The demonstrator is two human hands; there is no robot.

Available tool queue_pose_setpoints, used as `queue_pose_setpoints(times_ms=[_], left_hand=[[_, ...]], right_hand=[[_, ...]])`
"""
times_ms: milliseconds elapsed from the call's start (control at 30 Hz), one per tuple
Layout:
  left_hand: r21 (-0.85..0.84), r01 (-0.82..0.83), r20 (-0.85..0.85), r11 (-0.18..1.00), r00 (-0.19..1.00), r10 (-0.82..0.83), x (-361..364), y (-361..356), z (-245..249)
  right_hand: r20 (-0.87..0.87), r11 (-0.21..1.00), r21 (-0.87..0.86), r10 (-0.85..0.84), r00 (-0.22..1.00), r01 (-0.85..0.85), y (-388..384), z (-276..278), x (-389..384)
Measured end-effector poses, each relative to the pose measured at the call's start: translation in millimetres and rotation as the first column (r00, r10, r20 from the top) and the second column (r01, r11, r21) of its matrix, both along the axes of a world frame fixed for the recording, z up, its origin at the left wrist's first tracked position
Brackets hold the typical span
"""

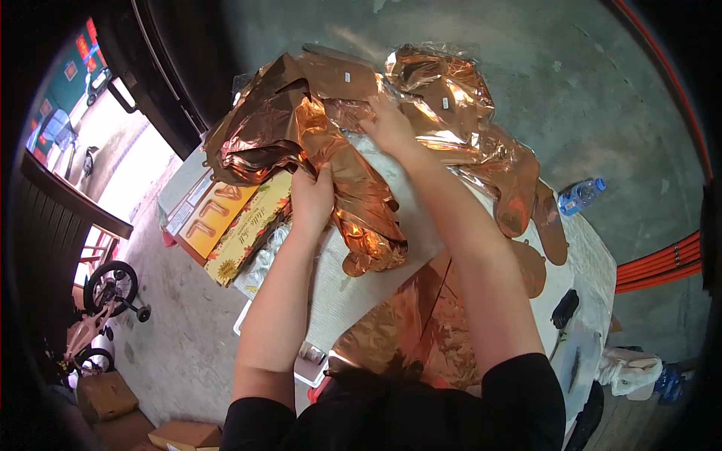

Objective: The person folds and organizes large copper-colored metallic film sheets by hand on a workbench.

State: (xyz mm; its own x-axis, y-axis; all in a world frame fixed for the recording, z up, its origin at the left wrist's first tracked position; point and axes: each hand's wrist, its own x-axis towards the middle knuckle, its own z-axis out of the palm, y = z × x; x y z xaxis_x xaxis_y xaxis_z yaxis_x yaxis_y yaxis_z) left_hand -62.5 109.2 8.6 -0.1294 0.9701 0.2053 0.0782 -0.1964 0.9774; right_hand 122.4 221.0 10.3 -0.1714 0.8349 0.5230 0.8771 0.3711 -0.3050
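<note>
Crumpled copper-coloured foil (282, 113) spreads over the far left of the table, with a folded part hanging toward me. My left hand (312, 197) is closed on the foil's near edge. Further right, my right hand (387, 126) touches the foil near its far middle; its fingertips are partly hidden in the shiny folds. A second foil piece (444, 105) with a small white label lies beyond my right forearm and runs down to the right. Flat foil sheets (406, 316) lie near my body.
A yellow printed box (248, 225) lies at the table's left edge. On the right are a plastic bottle (581, 196), a black object (565, 309) and the white tabletop (587, 259). A small bicycle (98, 316) and cardboard boxes (105, 396) stand on the floor at left.
</note>
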Motion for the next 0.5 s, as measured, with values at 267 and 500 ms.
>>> queue_pose_setpoints(times_ms=[267,500], left_hand=[[-0.041,-0.002,0.015,0.999,1.000,0.003,1.1,-2.8,6.6],[-0.028,-0.006,0.025,1.000,1.000,0.006,0.2,0.6,-1.0]], right_hand=[[0.181,0.980,-0.062,-0.178,0.967,0.191,0.6,0.0,-33.2],[0.127,0.965,0.236,-0.142,0.982,0.109,-0.9,-15.0,-29.4]])
